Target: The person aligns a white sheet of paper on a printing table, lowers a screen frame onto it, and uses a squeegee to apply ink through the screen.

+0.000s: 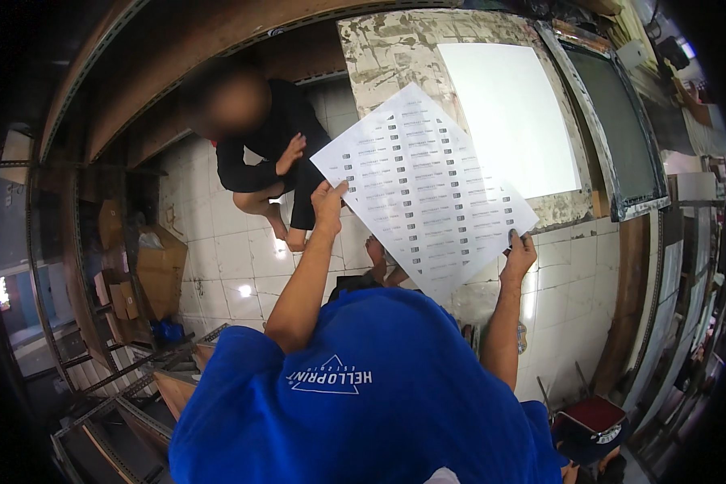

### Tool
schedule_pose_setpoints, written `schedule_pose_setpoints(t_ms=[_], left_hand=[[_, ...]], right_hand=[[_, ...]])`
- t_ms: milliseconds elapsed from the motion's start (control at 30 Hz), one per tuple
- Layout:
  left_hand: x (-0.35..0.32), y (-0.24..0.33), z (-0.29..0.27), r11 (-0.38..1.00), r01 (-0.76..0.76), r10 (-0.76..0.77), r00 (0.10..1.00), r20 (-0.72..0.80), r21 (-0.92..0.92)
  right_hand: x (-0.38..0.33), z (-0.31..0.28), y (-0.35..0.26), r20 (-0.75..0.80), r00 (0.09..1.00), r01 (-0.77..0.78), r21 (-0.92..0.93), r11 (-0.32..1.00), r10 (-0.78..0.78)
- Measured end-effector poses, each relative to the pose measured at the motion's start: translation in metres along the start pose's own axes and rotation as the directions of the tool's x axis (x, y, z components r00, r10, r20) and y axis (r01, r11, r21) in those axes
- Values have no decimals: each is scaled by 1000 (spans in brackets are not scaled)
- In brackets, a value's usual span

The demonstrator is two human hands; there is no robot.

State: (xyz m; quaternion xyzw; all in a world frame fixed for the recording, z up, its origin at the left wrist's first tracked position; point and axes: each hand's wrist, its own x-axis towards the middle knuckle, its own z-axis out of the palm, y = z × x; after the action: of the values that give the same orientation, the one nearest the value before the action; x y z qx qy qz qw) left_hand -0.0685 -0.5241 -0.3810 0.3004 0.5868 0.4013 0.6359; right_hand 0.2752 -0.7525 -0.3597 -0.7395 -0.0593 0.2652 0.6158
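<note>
Between my two hands a large printed sheet (427, 189) is held up at a slant, covered with rows of small dark print. My left hand (328, 202) pinches its left edge, and my right hand (520, 252) grips the lower right edge. The sheet's far corner overlaps a stained work board (379, 60) in front of me. On that board lies a blank white sheet (512, 113), partly behind the printed one. A framed mesh screen (609, 121) stands tilted at the board's right side.
Another person (258, 153) in dark clothes sits on the tiled floor (218, 250) at the left. Shelving with a cardboard box (160, 274) lines the left side. A red-seated stool (593, 421) stands at the lower right.
</note>
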Motion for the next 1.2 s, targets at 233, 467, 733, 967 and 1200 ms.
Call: schedule_pose_setpoints(t_ms=[233, 467, 733, 967, 1200], left_hand=[[4, -5, -3, 999, -14, 14, 1000, -7, -39], [-6, -4, 12, 998, 66, -65, 997, -28, 19], [-5, -5, 10, 995, 101, -100, 994, -33, 27], [-1, -11, 4, 996, 82, -81, 996, -29, 32], [-7, -7, 3, 992, 105, -106, 994, 8, 67]], right_hand=[[1, -1, -10, -7, 999, 31, -5, 1000, -31], [31, -12, -11, 2, 997, -71, 18, 997, 71], [46, -19, -12, 54, 992, -118, 56, 991, 115], [56, -20, -7, 42, 998, -42, -68, 997, 45], [65, -20, -9, 51, 998, 25, -83, 996, -21]])
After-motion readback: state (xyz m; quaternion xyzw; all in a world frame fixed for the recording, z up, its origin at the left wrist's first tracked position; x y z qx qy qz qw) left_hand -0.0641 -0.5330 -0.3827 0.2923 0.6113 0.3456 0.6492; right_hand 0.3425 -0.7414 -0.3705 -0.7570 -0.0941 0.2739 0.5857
